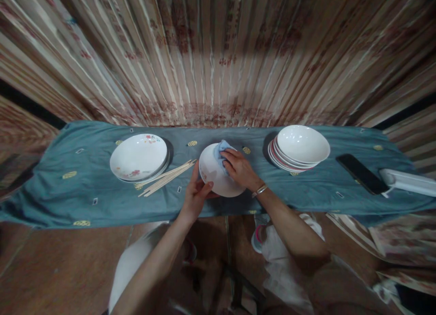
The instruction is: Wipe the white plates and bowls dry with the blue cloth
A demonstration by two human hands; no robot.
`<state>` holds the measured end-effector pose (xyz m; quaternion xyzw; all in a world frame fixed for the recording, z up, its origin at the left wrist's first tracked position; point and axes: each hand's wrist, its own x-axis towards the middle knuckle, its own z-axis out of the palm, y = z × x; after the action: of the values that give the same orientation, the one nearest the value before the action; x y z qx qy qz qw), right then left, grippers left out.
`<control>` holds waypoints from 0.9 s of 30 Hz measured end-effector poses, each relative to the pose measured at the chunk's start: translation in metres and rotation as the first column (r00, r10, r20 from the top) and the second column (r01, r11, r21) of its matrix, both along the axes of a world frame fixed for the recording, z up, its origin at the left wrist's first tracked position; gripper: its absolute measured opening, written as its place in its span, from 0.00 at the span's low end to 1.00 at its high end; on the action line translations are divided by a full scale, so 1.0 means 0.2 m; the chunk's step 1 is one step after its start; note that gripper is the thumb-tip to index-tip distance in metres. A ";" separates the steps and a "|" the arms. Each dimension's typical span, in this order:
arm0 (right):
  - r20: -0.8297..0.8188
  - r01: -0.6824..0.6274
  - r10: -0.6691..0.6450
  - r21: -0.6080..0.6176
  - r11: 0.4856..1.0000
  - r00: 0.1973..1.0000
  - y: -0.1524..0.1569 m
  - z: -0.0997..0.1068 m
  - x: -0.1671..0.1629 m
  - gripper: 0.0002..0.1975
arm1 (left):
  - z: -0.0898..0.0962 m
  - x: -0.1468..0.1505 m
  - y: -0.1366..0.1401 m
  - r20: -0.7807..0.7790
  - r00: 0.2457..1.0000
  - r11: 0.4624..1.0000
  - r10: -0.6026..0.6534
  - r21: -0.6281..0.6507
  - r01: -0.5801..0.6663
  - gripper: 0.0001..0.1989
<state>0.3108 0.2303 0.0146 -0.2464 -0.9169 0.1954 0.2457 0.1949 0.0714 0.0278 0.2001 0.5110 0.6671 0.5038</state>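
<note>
A white bowl (218, 181) with a small floral mark is held over the front middle of the table. My left hand (196, 192) grips its left edge, thumb on the near side and fingers partly hidden around it. A light blue cloth (220, 152) is bunched under the fingers of my right hand (240, 169), which presses it against the bowl's upper part. My right wrist wears a bracelet. Left of the bowl, several pale chopsticks (166, 179) lie slantwise beside a stack of white floral plates (138, 156). To the right stands a stack of white bowls (301, 145).
A dark phone (361, 173) lies toward the table's right end, near a white bar-shaped object (410, 181). The narrow table wears a teal cloth (98, 188) with pineapple prints. Behind it hangs a pleated patterned curtain (211, 56).
</note>
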 end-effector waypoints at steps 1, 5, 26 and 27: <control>-0.013 -0.012 0.012 -0.010 1.000 1.000 0.00 0.00 -0.01 0.19 | 0.00 0.00 0.00 0.005 1.000 1.000 0.002 -0.002 -0.002 0.53; -0.072 -0.086 0.082 -0.043 0.995 0.994 -0.02 0.00 -0.06 0.20 | 0.01 0.01 0.00 0.016 1.000 1.000 0.001 -0.012 -0.001 0.52; -0.221 -0.477 0.424 -0.473 0.741 0.878 -0.16 0.11 0.04 0.10 | -0.02 -0.02 0.01 0.033 0.999 0.999 0.021 0.038 -0.022 0.54; -0.212 -0.478 0.431 -0.477 0.737 0.877 -0.15 0.11 0.05 0.10 | -0.02 -0.02 0.01 0.029 0.999 0.999 0.022 0.035 -0.023 0.54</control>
<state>0.3200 0.1995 0.0373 -0.0629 -0.8507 0.4982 0.1552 0.1909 0.0729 0.0241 0.1934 0.4943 0.6844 0.4999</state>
